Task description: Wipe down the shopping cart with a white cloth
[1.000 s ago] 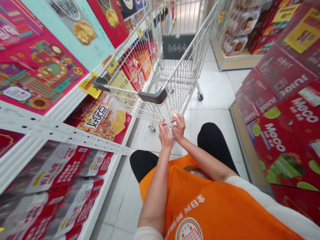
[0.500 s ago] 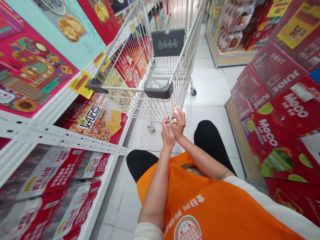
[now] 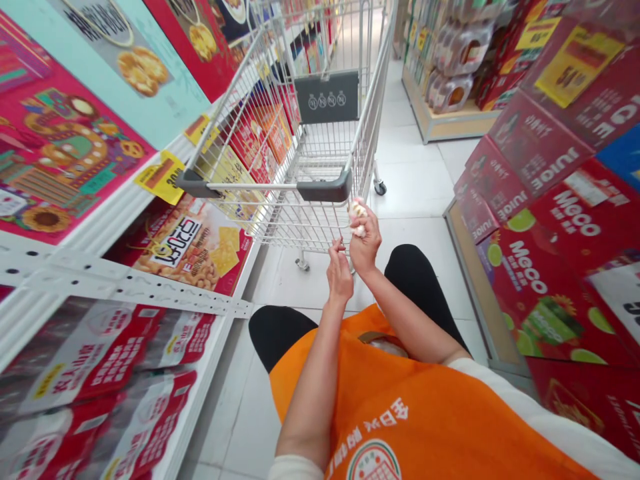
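A crumpled whitish cloth (image 3: pixel 358 216) with pink and brownish patches is bunched in my right hand (image 3: pixel 366 243), the fingers wrapped round it. Just left of it and lower is my left hand (image 3: pixel 340 275), its fingertips drawn together in a pinch. Whatever they may hold is too small to make out. Both hands are close to the rear of a wire shopping cart (image 3: pixel 280 223), below its grey-ended handle (image 3: pixel 325 187). A small gap shows between the hands.
On the left, a shelf (image 3: pixel 200 360) bears snack boxes (image 3: pixel 193 243) and shrink-wrapped bottles (image 3: pixel 100 353). Red drink cartons (image 3: pixel 545 267) are stacked at the right on a low wooden base (image 3: pixel 480 300). My knees (image 3: pixel 417 280) are bent beside the tiled floor (image 3: pixel 405 187).
My hands have moved slightly apart. The right one has risen a little to the right with the cloth, while the left one has dropped slightly. My view has shifted a little.
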### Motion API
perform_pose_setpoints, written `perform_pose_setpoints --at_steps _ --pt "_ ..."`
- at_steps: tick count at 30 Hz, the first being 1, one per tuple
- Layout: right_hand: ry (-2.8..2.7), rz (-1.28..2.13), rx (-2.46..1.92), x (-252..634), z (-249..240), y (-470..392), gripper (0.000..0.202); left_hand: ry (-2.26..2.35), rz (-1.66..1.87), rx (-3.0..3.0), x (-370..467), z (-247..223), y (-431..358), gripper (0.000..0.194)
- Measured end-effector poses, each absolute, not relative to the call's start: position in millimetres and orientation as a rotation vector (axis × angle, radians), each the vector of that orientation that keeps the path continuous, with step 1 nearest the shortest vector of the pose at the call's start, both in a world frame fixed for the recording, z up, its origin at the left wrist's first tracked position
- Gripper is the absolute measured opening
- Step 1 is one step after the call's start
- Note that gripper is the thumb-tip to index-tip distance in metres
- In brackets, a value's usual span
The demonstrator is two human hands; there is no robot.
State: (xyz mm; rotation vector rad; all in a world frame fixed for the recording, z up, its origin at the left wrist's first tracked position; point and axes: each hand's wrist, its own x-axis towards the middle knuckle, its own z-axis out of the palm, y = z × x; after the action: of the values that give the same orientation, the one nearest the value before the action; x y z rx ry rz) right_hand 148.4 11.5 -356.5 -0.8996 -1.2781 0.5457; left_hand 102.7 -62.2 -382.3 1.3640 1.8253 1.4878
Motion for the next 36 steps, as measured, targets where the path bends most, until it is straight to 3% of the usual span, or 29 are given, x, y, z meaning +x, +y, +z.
perform_pose_setpoints --at_steps 5,9,17,22,28,36 --pt "-1.506 0.494 -0.694 161.5 -360.5 -11.9 0.016 1.784 1.498 1.373 97.1 -387.2 -64.2 0.065" --pt "-1.388 0.373 -0.758 164.7 -357.5 -9.7 0.020 1.753 1.591 1.437 84.1 -375.6 -67.9 0.064" --pt "-1.670 0.210 -0.480 164.6 -353.8 6.1 0.026 2.275 2.030 1.653 34.9 -292.5 -49.4 0.046" --pt "-1.813 0.285 -0.418 176.2 -342.9 17.7 0.026 2.381 1.761 1.905 -2.9 -254.6 -26.9 0.051" --pt "-1.612 0.151 -0.546 180.7 -291.1 29.7 0.026 2.398 1.451 2.109 -20.6 -242.6 -11.0 0.045" --pt "-2.045 -0.130 -0.629 155.7 -254.2 26.1 0.033 2.598 1.200 2.181 -1.4 -234.6 -15.5 0.040"
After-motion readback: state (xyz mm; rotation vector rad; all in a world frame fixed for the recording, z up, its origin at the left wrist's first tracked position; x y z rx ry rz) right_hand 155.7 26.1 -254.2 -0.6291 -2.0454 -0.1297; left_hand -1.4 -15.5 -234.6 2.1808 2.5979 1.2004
